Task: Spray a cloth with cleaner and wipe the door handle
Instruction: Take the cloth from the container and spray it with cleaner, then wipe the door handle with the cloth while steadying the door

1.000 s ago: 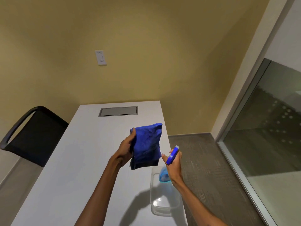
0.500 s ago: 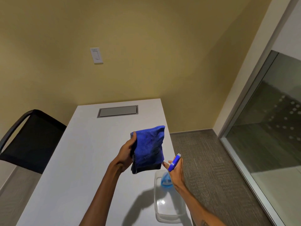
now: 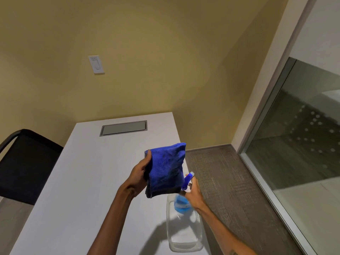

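A folded blue cloth (image 3: pixel 165 168) hangs upright above the white table (image 3: pixel 88 181), pinched along its left edge by my left hand (image 3: pixel 139 176). Just to its lower right, my right hand (image 3: pixel 193 194) grips a spray bottle (image 3: pixel 181 201) with a blue nozzle head and blue liquid inside. The nozzle points up and left at the cloth, almost touching its lower right corner. No door handle is in view.
A clear plastic container (image 3: pixel 184 234) sits at the table's right edge under the bottle. A black chair (image 3: pixel 24 166) stands to the left. A glass panel (image 3: pixel 298 140) with a metal frame runs along the right, grey carpet (image 3: pixel 226 181) between. A wall switch (image 3: pixel 96 64) is behind.
The view has shifted slightly. The spray bottle has moved closer to the cloth's lower right corner. The cloth stays held up in my left hand.
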The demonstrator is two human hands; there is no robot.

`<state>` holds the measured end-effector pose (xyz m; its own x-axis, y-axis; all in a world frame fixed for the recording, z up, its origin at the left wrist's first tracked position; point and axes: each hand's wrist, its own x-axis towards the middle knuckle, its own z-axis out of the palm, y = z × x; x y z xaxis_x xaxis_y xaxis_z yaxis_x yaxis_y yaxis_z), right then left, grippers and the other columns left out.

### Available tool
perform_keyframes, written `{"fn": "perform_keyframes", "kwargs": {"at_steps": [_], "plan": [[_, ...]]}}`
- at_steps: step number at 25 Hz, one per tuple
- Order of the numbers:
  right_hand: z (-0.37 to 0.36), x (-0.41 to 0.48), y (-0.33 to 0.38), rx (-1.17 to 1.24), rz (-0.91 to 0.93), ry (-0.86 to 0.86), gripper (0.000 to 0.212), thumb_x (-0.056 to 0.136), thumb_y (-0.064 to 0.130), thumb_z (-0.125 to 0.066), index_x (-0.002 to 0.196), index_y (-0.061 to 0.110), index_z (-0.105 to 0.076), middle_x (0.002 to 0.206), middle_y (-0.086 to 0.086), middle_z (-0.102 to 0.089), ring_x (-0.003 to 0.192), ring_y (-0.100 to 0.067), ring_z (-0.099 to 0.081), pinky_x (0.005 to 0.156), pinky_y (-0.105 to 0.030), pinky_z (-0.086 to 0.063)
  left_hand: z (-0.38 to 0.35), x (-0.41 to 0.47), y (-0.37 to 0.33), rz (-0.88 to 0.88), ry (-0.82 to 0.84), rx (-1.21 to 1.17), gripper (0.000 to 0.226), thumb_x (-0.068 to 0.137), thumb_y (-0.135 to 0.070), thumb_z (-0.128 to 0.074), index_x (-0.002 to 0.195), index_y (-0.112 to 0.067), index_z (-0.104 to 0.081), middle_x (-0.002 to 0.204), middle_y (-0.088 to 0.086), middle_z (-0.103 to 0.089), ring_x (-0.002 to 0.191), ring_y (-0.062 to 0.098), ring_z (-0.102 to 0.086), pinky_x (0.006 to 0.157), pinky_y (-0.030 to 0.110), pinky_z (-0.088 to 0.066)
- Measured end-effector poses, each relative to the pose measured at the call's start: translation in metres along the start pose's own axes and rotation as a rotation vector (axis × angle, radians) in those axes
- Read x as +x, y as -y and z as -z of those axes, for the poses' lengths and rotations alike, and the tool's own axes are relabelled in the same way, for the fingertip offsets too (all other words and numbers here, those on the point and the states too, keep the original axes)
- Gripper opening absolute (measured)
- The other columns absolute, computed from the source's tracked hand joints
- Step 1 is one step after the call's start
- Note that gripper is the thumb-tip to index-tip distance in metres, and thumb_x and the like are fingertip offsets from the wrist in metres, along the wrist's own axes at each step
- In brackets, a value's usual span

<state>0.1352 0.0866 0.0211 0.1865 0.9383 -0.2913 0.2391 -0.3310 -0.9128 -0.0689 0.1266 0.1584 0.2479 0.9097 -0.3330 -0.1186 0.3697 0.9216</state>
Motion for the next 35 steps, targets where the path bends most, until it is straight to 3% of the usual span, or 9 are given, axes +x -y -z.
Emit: {"fn": "perform_keyframes", "kwargs": {"at_steps": [3,6,11,15,19,23,27,31,35], "plan": [[0.021,-0.01,-0.009,0.11,0.078,0.023,0.077,0.082,-0.024,-0.053,0.148,0.005,-0.028,0.151,-0.012,-0.037,0.139,-0.028,-0.039,0.111,-0.041,-0.039,-0.021,-0.005,-0.003,-0.001,0.034,0.013,0.057,0.082,-0.066,-0.047,0.118,-0.028,-0.068,0.113,0.003,-0.076,0.106,0.023,-0.072,0.086,0.034,-0.058],[0.053,-0.033,-0.012,0.119,0.176,-0.182,0.075,0.082,-0.022,-0.043,0.145,0.02,-0.04,0.15,-0.003,-0.043,0.138,-0.016,-0.04,0.111,-0.033,-0.038,-0.047,-0.013,-0.008,-0.008,0.094,0.039,0.052,0.084,-0.065,-0.046,0.111,-0.032,-0.076,0.112,0.001,-0.077,0.104,0.019,-0.074,0.084,0.032,-0.06],[0.133,-0.071,0.035,0.486,0.37,-0.238,0.036,0.099,0.025,-0.048,0.134,0.021,-0.057,0.133,-0.001,-0.063,0.124,-0.014,-0.058,0.104,-0.028,-0.047,-0.11,-0.028,-0.016,-0.02,0.237,0.096,0.05,0.086,-0.065,-0.045,0.111,-0.034,-0.075,0.11,-0.002,-0.077,0.1,0.016,-0.075,0.074,0.025,-0.061],[0.202,-0.11,0.065,0.588,0.41,-0.195,0.049,0.097,0.054,-0.047,0.13,0.02,-0.061,0.122,-0.012,-0.069,0.113,-0.028,-0.065,0.095,-0.04,-0.053,-0.169,-0.045,-0.031,-0.017,0.362,0.129,0.051,0.087,-0.069,-0.048,0.11,-0.035,-0.078,0.116,0.002,-0.076,0.106,0.02,-0.073,0.078,0.028,-0.061],[0.261,-0.156,0.064,0.53,0.432,-0.206,0.042,0.097,0.049,-0.053,0.122,0.018,-0.064,0.114,-0.008,-0.071,0.1,-0.02,-0.065,0.083,-0.029,-0.053,-0.228,-0.065,-0.038,-0.009,0.526,0.128,0.061,0.089,-0.069,-0.047,0.119,-0.025,-0.076,0.127,0.01,-0.071,0.114,0.024,-0.07,0.083,0.031,-0.061],[0.314,-0.212,0.05,0.602,0.428,-0.23,0.04,0.086,0.04,-0.073,0.107,0.005,-0.069,0.101,-0.013,-0.07,0.097,-0.029,-0.06,0.084,-0.032,-0.052,-0.289,-0.09,-0.031,0.024,0.687,0.134,0.059,0.086,-0.069,-0.05,0.111,-0.025,-0.079,0.121,0.009,-0.074,0.109,0.024,-0.072,0.081,0.033,-0.061],[0.361,-0.276,0.024,0.776,0.464,-0.237,0.039,0.09,0.034,-0.069,0.113,0.003,-0.066,0.102,-0.011,-0.071,0.096,-0.025,-0.064,0.081,-0.031,-0.054,-0.354,-0.118,-0.016,0.125,0.84,0.077,0.059,0.08,-0.065,-0.06,0.11,-0.019,-0.08,0.118,0.01,-0.075,0.106,0.022,-0.073,0.08,0.032,-0.061],[0.393,-0.338,0.0,0.91,0.5,-0.309,0.036,0.091,0.042,-0.065,0.111,0.013,-0.071,0.103,-0.006,-0.074,0.096,-0.02,-0.07,0.079,-0.031,-0.057,-0.421,-0.147,0.006,0.295,1.007,-0.019,0.065,0.095,-0.059,-0.047,0.124,-0.006,-0.072,0.125,0.018,-0.07,0.111,0.028,-0.07,0.087,0.038,-0.061],[0.423,-0.393,-0.026,1.001,0.593,-0.34,0.051,0.091,0.055,-0.056,0.123,0.015,-0.066,0.119,-0.006,-0.071,0.109,-0.021,-0.067,0.088,-0.033,-0.055,-0.486,-0.19,0.026,0.418,1.203,-0.106,0.075,0.075,-0.05,-0.082,0.129,-0.001,-0.067,0.125,0.022,-0.068,0.107,0.031,-0.071,0.082,0.039,-0.063]]}}
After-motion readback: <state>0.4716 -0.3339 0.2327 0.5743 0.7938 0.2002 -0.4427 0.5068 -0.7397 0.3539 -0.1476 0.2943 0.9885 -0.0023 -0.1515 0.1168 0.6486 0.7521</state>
